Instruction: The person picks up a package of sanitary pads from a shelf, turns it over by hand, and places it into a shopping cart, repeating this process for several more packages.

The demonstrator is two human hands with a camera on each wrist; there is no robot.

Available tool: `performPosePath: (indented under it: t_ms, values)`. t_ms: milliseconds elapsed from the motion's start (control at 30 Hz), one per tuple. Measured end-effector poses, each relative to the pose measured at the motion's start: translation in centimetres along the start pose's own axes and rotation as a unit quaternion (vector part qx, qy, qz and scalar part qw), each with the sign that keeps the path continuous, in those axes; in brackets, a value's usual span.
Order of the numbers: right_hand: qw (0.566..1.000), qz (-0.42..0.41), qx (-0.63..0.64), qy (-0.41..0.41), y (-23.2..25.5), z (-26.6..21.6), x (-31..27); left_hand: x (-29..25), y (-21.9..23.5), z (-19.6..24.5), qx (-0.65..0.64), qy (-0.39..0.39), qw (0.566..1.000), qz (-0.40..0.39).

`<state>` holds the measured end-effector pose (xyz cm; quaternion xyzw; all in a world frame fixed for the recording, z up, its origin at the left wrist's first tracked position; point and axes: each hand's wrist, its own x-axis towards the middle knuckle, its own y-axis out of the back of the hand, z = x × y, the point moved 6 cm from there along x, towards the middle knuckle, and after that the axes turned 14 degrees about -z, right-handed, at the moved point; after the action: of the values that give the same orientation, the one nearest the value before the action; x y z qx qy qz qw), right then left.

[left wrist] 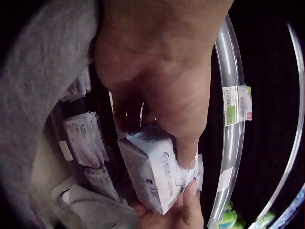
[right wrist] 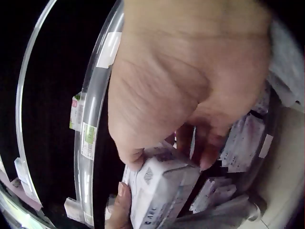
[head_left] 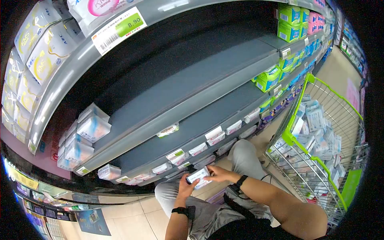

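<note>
Down low in front of the shelving, both hands meet on one small white packet (head_left: 199,176), held just above the person's grey-trousered knees (head_left: 245,158) and close to the edge of the lowest shelf (head_left: 188,158). The left hand (head_left: 185,188) comes up from below, fingers wrapped around the packet's near end; the left wrist view shows the thumb pressed against its printed face (left wrist: 159,179). The right hand (head_left: 218,174) reaches in from the other side and grips the same packet from above, fingers curled over its top edge (the right wrist view has the thumb on one side of the packet (right wrist: 157,191) and the fingertips (right wrist: 208,160) on the other). So both hands are grasping the packet, neither one loose.

A black band sits on each wrist. Behind the packet, a row of similar white packets (head_left: 218,136) lines the front of the grey shelves, with price tags (head_left: 119,29) on the rails. More white packs (head_left: 90,128) are stacked at the left end of the middle shelf, and green boxes (head_left: 268,78) stand further along. To the person's right, just beside the knee, a wire shopping cart with green trim (head_left: 298,142) holds a heap of pale packets (head_left: 320,128). Tiled floor (head_left: 132,216) below.
</note>
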<state>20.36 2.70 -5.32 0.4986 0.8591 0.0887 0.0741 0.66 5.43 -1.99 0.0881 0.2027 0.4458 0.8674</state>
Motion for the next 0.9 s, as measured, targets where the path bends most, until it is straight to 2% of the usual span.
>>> performPosePath:
  t_ms: [33, 67, 133, 233, 333, 433, 533, 633, 667, 733, 833, 900]
  values:
    - [0.999, 0.031, 0.021, 0.02, 0.1, 0.1, 0.1, 0.0, 0.0, 0.6, 0.01, 0.008, 1.0, 0.008]
    - [0.998, 0.013, 0.059, -0.02, 0.0, 1.0, -0.1, -0.1, -0.2, 1.3, -0.06, -0.01, 0.998, -0.003]
    - [0.986, -0.021, 0.133, -0.1, 1.1, -2.1, -1.2, -0.7, -0.8, 3.5, -0.198, -0.046, 0.979, -0.028]
    - [0.954, -0.021, 0.272, -0.128, 1.4, -4.1, -1.6, -0.9, -1.8, 4.4, -0.201, -0.166, 0.958, -0.117]
    - [0.936, 0.02, 0.29, -0.199, 1.1, -1.8, -1.9, -0.8, -1.9, 3.7, 0.078, -0.143, 0.981, -0.106]
    - [0.895, -0.06, 0.385, -0.215, 0.3, -0.2, -1.8, -0.5, -2.2, 1.3, -0.065, -0.031, 0.987, -0.146]
    - [0.926, -0.102, 0.308, -0.195, 0.1, 0.6, -1.2, -0.3, -2.0, 0.7, -0.096, -0.036, 0.987, -0.126]
    - [0.98, -0.065, 0.157, -0.104, 0.3, 0.2, -0.5, -1.3, -1.6, 1.3, -0.18, 0.073, 0.975, -0.106]
    - [0.989, -0.053, 0.104, -0.088, 0.4, 0.0, -0.7, -1.5, -1.5, 0.9, -0.2, 0.084, 0.972, -0.088]
    - [0.998, -0.03, -0.004, -0.055, 1.1, -3.5, -1.5, -1.7, -1.4, -0.1, -0.241, 0.106, 0.963, -0.051]
    - [0.996, 0.016, -0.076, -0.049, 1.2, -1.4, -1.1, -1.2, -1.4, -1.5, -0.273, 0.152, 0.944, -0.11]
    - [0.999, -0.013, -0.031, -0.039, 1.2, -1.6, -1.2, -0.4, -1.4, -6.7, -0.257, 0.131, 0.956, -0.049]
